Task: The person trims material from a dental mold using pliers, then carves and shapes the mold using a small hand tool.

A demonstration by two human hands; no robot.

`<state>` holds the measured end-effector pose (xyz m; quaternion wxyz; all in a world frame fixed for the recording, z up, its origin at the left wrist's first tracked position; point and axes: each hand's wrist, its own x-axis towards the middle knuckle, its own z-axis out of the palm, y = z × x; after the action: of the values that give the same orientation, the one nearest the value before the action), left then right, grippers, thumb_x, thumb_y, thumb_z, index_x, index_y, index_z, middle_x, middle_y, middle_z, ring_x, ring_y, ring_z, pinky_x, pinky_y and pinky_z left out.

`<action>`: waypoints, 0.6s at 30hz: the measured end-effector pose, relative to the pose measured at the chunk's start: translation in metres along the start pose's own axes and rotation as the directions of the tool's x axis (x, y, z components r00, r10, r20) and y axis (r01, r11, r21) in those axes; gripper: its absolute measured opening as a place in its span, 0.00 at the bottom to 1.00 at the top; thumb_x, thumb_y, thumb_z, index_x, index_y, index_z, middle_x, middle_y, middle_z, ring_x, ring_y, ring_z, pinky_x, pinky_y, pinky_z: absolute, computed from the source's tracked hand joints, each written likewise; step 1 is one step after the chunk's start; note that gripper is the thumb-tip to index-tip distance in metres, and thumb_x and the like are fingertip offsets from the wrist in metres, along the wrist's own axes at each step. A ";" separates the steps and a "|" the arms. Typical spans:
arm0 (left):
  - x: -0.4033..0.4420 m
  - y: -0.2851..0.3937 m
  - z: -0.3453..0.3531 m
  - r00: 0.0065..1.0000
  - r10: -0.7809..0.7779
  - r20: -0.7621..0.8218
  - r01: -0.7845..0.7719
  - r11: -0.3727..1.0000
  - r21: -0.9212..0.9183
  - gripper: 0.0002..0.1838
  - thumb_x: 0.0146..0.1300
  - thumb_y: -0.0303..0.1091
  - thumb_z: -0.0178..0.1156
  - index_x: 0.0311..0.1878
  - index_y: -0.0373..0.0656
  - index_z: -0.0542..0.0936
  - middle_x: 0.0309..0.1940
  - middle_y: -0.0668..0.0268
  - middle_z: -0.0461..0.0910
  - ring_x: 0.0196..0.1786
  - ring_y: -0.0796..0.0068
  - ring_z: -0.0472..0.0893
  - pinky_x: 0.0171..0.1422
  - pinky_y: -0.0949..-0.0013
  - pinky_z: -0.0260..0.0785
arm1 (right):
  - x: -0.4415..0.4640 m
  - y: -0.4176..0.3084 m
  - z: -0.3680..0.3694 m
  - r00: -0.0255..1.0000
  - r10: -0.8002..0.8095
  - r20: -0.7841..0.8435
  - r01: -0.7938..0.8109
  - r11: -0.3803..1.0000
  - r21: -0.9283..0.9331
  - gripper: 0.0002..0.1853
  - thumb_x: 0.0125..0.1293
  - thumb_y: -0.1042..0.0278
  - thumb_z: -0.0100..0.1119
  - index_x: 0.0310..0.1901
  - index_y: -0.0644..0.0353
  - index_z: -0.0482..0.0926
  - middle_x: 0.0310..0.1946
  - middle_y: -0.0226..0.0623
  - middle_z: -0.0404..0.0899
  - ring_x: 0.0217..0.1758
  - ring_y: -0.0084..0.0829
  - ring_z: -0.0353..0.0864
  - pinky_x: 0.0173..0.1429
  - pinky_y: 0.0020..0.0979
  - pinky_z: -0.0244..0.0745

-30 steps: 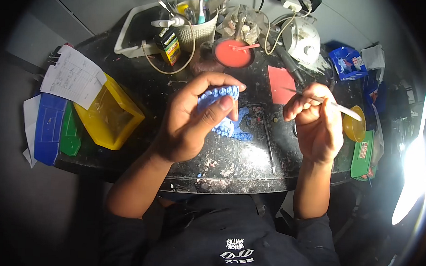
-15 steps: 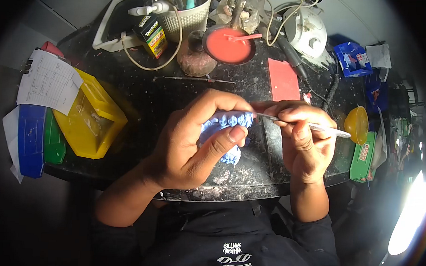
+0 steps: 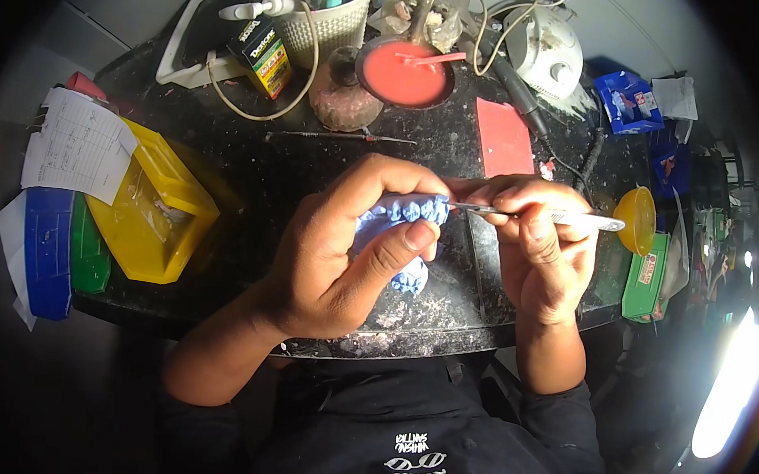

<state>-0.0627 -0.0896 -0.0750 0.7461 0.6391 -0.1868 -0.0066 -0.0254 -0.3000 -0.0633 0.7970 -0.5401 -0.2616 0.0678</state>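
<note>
A blue dental cast (image 3: pixel 410 209) with a row of moulded teeth is held up over the black table by my left hand (image 3: pixel 336 252), the thumb pressed on its near side. My right hand (image 3: pixel 548 244) grips a thin knife-like tool (image 3: pixel 583 220) with a pale handle. The tool's dark blade points left and meets the right end of the cast's tooth row. A second blue toothed piece (image 3: pixel 410 281) shows below my left thumb; whether it joins the held cast is hidden.
Behind my hands are a pan of melted pink material (image 3: pixel 407 79), a pink sheet (image 3: pixel 504 139) and a thin metal tool (image 3: pixel 341 136). Yellow bin (image 3: pixel 156 219) stands at left; yellow bowl (image 3: pixel 637 219) and green bin (image 3: pixel 646 277) at right. White device (image 3: pixel 544 54) sits behind.
My right hand has come left, bringing the blade to the cast. The cast has turned and moved slightly right and down. The view has shifted too.
</note>
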 end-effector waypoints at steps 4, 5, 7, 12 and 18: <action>-0.001 -0.004 0.002 1.000 0.002 -0.031 -0.002 1.000 -0.017 0.16 0.79 0.37 0.58 0.56 0.32 0.72 0.36 0.61 0.79 0.37 0.78 0.78 0.46 0.73 0.72 | -0.002 0.003 0.000 1.000 -0.003 -0.006 0.003 0.999 -0.047 0.13 0.77 0.70 0.58 0.48 0.73 0.85 0.47 0.57 0.88 0.54 0.48 0.88 0.63 0.45 0.81; -0.002 -0.006 0.003 1.000 0.002 -0.031 -0.003 1.000 -0.018 0.16 0.79 0.37 0.58 0.56 0.32 0.72 0.36 0.61 0.79 0.37 0.78 0.78 0.46 0.73 0.72 | -0.001 0.005 0.001 0.999 -0.048 0.003 0.048 0.997 -0.067 0.13 0.78 0.70 0.58 0.48 0.73 0.85 0.47 0.56 0.88 0.54 0.48 0.88 0.63 0.45 0.81; -0.003 -0.010 0.006 0.997 0.034 -0.062 -0.037 0.998 -0.051 0.16 0.79 0.37 0.57 0.57 0.33 0.71 0.35 0.61 0.79 0.37 0.78 0.78 0.44 0.72 0.73 | -0.004 0.010 0.004 0.997 -0.077 -0.005 0.077 0.994 -0.083 0.12 0.78 0.71 0.56 0.48 0.74 0.84 0.47 0.56 0.87 0.55 0.48 0.88 0.64 0.44 0.81; -0.005 -0.013 0.014 0.988 0.086 -0.131 -0.096 0.993 -0.070 0.17 0.80 0.38 0.56 0.59 0.34 0.69 0.34 0.62 0.79 0.36 0.79 0.78 0.43 0.72 0.73 | -0.010 0.022 0.017 0.990 -0.124 -0.070 0.126 0.992 0.031 0.11 0.78 0.74 0.54 0.49 0.75 0.82 0.49 0.56 0.85 0.58 0.51 0.86 0.67 0.49 0.79; -0.007 -0.015 0.014 0.982 0.100 -0.158 -0.109 0.993 -0.054 0.17 0.81 0.38 0.55 0.60 0.34 0.68 0.35 0.62 0.79 0.38 0.80 0.78 0.44 0.73 0.73 | -0.013 0.028 0.029 0.975 -0.143 -0.167 0.157 0.985 0.076 0.11 0.79 0.74 0.54 0.49 0.75 0.82 0.48 0.55 0.85 0.59 0.52 0.85 0.70 0.53 0.76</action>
<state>-0.0701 -0.1041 -0.0892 0.7772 0.6035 -0.1612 0.0764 -0.0459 -0.2693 -0.0850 0.8415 -0.4867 -0.2332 -0.0250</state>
